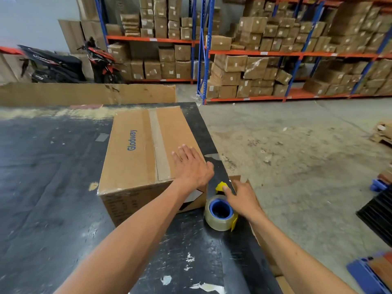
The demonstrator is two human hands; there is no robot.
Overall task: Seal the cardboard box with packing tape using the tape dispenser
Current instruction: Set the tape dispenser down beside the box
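Note:
A brown cardboard box (pixel 135 153) printed "Glodway" stands on the black table (pixel 53 187). A strip of tape (pixel 159 145) runs along its top seam. My left hand (pixel 192 165) lies flat and open on the box's top near its right edge. Just right of the box, on the table, sits the tape dispenser (pixel 220 211): a clear tape roll on a blue core with yellow parts. My right hand (pixel 241 198) rests on the dispenser's right side, index finger touching the yellow front piece; I cannot tell if the fingers close around it.
The table's right edge runs just beyond the dispenser, with concrete floor (pixel 307 155) below. A cardboard sheet (pixel 84 93) stands behind the table. Shelving (pixel 275 54) full of boxes and a parked scooter (pixel 63 62) line the back. Blue and black items (pixel 375 211) lie at right.

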